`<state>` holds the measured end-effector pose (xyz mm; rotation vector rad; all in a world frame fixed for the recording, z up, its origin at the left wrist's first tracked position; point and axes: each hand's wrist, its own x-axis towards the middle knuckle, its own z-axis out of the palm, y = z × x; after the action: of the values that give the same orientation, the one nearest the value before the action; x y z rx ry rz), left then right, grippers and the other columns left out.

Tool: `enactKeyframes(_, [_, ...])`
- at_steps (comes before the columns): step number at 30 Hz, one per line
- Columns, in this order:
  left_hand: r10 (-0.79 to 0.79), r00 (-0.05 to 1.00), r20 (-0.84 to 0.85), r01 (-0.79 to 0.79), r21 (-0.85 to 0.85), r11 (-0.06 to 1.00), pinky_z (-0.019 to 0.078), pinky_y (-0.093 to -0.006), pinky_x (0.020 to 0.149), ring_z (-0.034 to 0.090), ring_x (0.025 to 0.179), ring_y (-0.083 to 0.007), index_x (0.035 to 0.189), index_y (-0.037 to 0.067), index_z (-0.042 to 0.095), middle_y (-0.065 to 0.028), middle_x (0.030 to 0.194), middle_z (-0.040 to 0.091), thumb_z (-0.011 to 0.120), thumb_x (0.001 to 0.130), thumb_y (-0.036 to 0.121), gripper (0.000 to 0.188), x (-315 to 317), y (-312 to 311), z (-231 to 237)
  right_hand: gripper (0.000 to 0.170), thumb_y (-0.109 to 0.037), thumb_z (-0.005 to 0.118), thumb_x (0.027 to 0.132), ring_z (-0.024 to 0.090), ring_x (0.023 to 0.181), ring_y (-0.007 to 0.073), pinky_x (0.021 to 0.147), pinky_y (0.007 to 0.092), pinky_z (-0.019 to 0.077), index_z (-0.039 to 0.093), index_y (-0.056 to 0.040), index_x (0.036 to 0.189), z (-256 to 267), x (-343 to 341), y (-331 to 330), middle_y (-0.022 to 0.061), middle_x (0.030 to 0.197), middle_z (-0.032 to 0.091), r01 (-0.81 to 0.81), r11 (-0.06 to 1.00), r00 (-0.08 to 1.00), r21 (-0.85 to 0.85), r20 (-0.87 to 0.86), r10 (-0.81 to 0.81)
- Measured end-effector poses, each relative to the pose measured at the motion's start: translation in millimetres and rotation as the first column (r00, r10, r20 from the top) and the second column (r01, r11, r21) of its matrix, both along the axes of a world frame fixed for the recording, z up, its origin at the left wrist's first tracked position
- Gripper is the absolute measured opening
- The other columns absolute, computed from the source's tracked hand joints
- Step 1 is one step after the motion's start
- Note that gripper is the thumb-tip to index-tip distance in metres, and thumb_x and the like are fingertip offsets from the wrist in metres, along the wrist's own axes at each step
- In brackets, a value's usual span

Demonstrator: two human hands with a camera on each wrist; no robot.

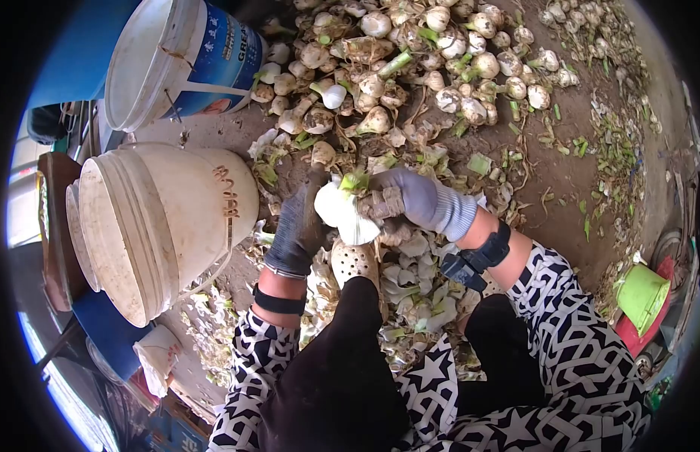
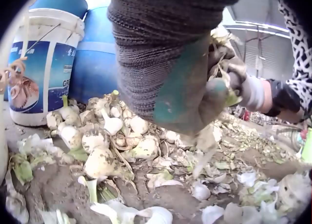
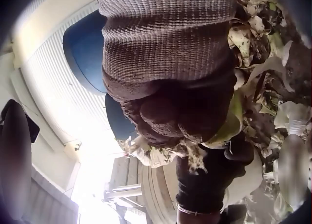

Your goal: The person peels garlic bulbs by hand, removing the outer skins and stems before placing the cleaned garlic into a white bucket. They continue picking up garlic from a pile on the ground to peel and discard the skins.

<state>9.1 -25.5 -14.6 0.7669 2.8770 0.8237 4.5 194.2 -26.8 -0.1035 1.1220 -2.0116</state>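
The garlic bulb is off the dirt floor, held between two gloved hands, just above and beyond the perforated shoe. From the left hand it lies to the right, its round white side touching the dark glove; from the right hand it lies to the left, at the fingertips. Both are in contact, so neither is plainly nearer, though the left sits closer to the round body and the right to the loose side. The left grips the bulb from its outer side, with the fingers partly hidden behind it; the right has its fingers curled in and pinches the other side, near the green stub. As far as the fingers let it show, the long axis runs from that stub, pointing toward the floor's far edge and the garlic heap, back to a white flap hanging toward the floor's near edge and the peelings. The right wrist view hides the bulb's body behind the curled fingers.
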Motion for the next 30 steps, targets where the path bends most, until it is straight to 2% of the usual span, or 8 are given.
enactKeyframes(3, [0.252,0.736,0.628,-0.555,0.348,0.756,0.053,-0.0293,0.077,0.065,0.095,-0.0192,0.131,0.001,0.045,-0.0135,0.111,0.064,0.038,0.101,0.037,0.047,-13.3,11.0,10.9,0.018,-0.015,0.068,0.085,0.056,0.056,0.0076,0.051,0.0205,0.0453,0.066,-0.0042,0.099,-23.4,0.4,1.5,0.001,0.078,0.065,0.074,0.997,0.997,-0.017,0.014,-0.074])
enactKeyframes(9, [-0.086,0.61,0.787,-0.56,0.506,0.656,0.0508,-0.0323,0.082,0.059,0.096,-0.0167,0.115,0.005,0.052,-0.0054,0.11,0.058,0.064,0.09,0.033,0.04,14.1,32.1,25.3,0.017,-0.013,0.068,0.082,0.059,0.058,0.0111,0.053,0.0245,0.0474,0.065,0.0013,0.092,-17.7,4.4,-7.6,0.0044,0.072,0.063,0.162,0.976,0.986,-0.144,-0.022,-0.167])
enactKeyframes(11, [-0.377,0.526,0.762,-0.793,0.6,0.108,0.05,-0.0302,0.088,0.061,0.095,-0.0185,0.116,0.001,0.052,-0.0069,0.109,0.062,0.07,0.084,0.021,0.042,20.2,24.6,-5.7,0.012,-0.011,0.063,0.086,0.055,0.048,0.0112,0.039,0.0252,0.0442,0.062,0.0011,0.087,-24.2,-6.0,23.3,0.0072,0.068,0.061,-0.113,0.949,0.971,-0.294,0.17,0.168])
enactKeyframes(15, [-0.348,0.416,0.84,-0.834,0.505,0.222,0.0501,-0.0401,0.092,0.062,0.1,-0.0239,0.109,0.001,0.056,-0.0142,0.11,0.063,0.056,0.093,0.038,0.04,4.6,21.1,23.6,0.024,-0.023,0.056,0.094,0.051,0.041,0.0112,0.034,0.0233,0.0411,0.062,-0.0006,0.098,-30.0,14.7,51.1,0.0038,0.06,0.056,-0.125,0.966,0.992,0.224,0.0,0.128])
enactKeyframes(17, [-0.442,0.477,0.76,-0.842,0.539,0.019,0.0456,-0.0463,0.097,0.056,0.114,-0.0314,0.114,0.0,0.057,-0.0193,0.119,0.06,0.046,0.096,0.044,0.049,3.8,16.5,13.6,0.026,-0.026,0.059,0.09,0.055,0.042,0.0146,0.039,0.0258,0.0458,0.062,-0.0049,0.105,-34.2,32.3,57.3,0.0069,0.065,0.061,-0.315,0.85,0.949,0.422,0.12,0.291])
enactKeyframes(21, [-0.53,0.431,0.731,-0.888,0.447,-0.106,0.0306,-0.0542,0.108,0.042,0.13,-0.033,0.124,0.003,0.055,-0.0168,0.13,0.055,0.045,0.096,0.044,0.051,-3.0,17.6,25.6,0.034,-0.025,0.061,0.078,0.067,0.071,0.0284,0.064,0.0405,0.0539,0.063,-0.0093,0.108,-31.7,105.6,30.0,0.0144,0.082,0.067,-0.415,0.259,0.26,0.872,-0.159,0.952])
enactKeyframes(27, [-0.46,0.439,0.772,-0.897,0.351,-0.267,0.0306,-0.0568,0.107,0.048,0.124,-0.0344,0.119,0.005,0.057,-0.017,0.125,0.058,0.053,0.09,0.04,0.046,-7.4,11.7,40.3,0.037,-0.019,0.062,0.073,0.067,0.08,0.0322,0.071,0.043,0.0537,0.063,-0.0116,0.109,-14.5,54.9,20.3,0.0133,0.082,0.067,-0.113,0.281,0.39,0.953,-0.217,0.895])
enactKeyframes(30, [0.008,0.712,0.702,-0.701,0.712,-0.038,0.0415,-0.0486,0.102,0.057,0.112,-0.0345,0.112,0.0,0.059,-0.0168,0.116,0.063,0.053,0.092,0.033,0.039,-7.5,-34.7,86.5,0.038,-0.02,0.064,0.075,0.067,0.086,0.0312,0.075,0.0425,0.0539,0.062,-0.0084,0.112,9.0,13.9,14.1,0.014,0.097,0.066,-0.116,0.16,0.379,0.98,-0.105,0.919])
